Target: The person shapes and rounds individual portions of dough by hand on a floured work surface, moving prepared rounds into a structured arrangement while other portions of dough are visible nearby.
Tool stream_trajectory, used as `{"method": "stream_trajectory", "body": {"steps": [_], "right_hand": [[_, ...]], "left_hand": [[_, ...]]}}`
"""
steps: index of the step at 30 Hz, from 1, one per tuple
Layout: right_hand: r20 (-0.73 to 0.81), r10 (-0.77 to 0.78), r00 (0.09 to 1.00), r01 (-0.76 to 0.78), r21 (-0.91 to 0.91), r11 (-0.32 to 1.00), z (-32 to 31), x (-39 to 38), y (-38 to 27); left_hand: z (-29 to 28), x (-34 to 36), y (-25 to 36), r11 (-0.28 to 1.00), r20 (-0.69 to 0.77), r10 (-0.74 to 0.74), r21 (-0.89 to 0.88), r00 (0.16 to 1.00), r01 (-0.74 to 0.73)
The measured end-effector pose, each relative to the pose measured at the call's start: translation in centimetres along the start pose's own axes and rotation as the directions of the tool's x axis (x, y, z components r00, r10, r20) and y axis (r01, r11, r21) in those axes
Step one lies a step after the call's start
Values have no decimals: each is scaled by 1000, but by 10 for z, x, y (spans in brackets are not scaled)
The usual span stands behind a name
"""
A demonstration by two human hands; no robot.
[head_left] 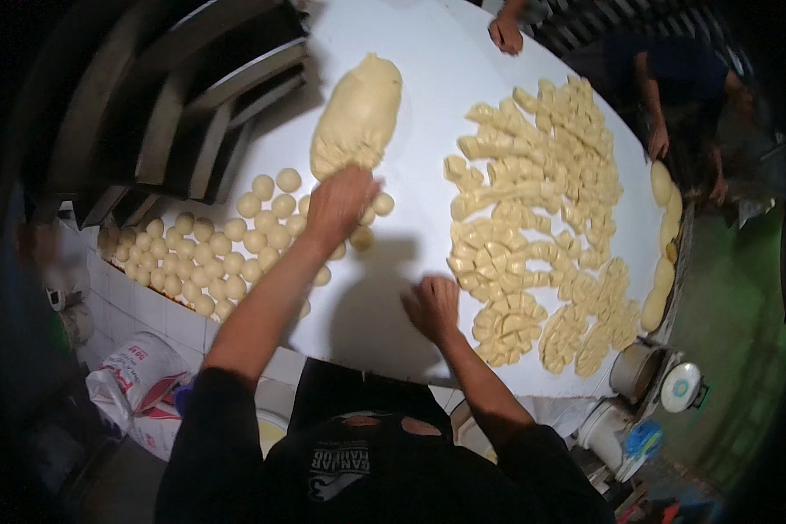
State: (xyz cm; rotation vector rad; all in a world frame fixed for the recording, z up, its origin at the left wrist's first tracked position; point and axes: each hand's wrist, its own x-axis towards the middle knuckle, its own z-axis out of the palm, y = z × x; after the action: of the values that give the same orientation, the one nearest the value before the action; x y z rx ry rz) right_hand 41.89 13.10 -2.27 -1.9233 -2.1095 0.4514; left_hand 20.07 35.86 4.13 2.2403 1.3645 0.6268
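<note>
My left hand (344, 206) reaches over the white table, its fingers curled downward and slightly blurred. It is at the near end of a big smooth lump of dough (358, 109), among round dough balls (255, 240). What lies under its fingers is hidden. Farther right and nearer to me, my right hand (434, 307) is low over the tabletop with its fingers curled in. Whether it covers a piece of dough does not show. Just beyond it to the right spread many cut dough pieces (506, 249), lying in rows and round clusters.
Dark metal trays (192, 96) stand stacked at the back left. Long dough rolls (658, 301) line the right edge of the white table (437, 79). Other people's hands (505, 35) show at the far side. White sacks (144, 384) and a pot (635, 371) stand below the near edge.
</note>
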Motion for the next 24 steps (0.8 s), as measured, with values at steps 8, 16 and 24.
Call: {"method": "stream_trajectory", "body": {"steps": [8, 16, 24], "right_hand": [[130, -250, 959, 247, 41, 968, -1, -33, 12], [-224, -509, 831, 543, 133, 829, -4, -24, 7], [305, -14, 952, -26, 127, 992, -2, -43, -10]], "left_hand": [[46, -231, -1, 972, 183, 142, 160, 973, -172], [67, -271, 25, 975, 83, 168, -164, 982, -153], [92, -266, 55, 982, -28, 182, -50, 983, -183]]}}
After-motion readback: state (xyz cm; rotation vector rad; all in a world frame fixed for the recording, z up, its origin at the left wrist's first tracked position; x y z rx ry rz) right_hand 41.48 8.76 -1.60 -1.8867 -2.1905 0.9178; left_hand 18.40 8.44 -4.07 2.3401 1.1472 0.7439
